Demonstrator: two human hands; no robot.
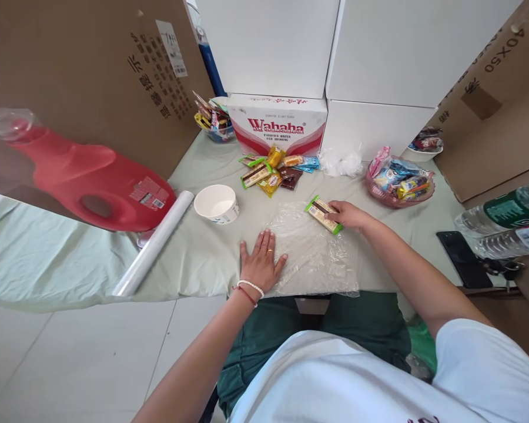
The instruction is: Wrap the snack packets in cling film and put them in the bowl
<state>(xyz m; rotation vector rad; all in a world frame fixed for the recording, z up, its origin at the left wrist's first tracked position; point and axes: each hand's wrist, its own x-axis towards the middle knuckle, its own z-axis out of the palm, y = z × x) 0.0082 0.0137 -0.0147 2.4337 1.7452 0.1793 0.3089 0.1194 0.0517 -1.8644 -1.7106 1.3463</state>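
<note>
Light green cloth [167,264] spreads under 1 Wahaha box [277,126], some snacks [271,181] and 1 white bowl [224,216]. My right hand [348,215] pinches 1 snack bar [321,212] at the far right corner of a clear plastic sheet [317,261]. My left hand [261,261] lies spread and flat by the sheet's left edge.

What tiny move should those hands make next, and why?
Perhaps the right hand should lay the snack bar down on the clear plastic: it grips the bar by one end at the plastic's far side, while the left hand lies flat along the left edge, seemingly steadying it.
</note>
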